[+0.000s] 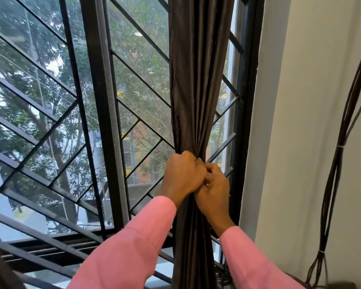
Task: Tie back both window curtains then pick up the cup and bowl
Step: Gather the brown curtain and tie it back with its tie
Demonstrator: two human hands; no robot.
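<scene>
A dark brown curtain (pixel 198 80) hangs gathered into a narrow bunch at the right side of the window. My left hand (pixel 183 176) is closed around the bunch at its pinched waist. My right hand (pixel 214 188) presses against it from the right, fingers curled at the same spot on the cloth. Both arms wear pink sleeves. Whether a tie band is in my fingers is hidden. No cup, bowl or second curtain is in view.
A black window frame (pixel 104 122) with a diagonal metal grille (pixel 40 65) fills the left and middle. A pale wall (pixel 300 122) stands to the right, with a bundle of dark cables (pixel 338 163) hanging down it.
</scene>
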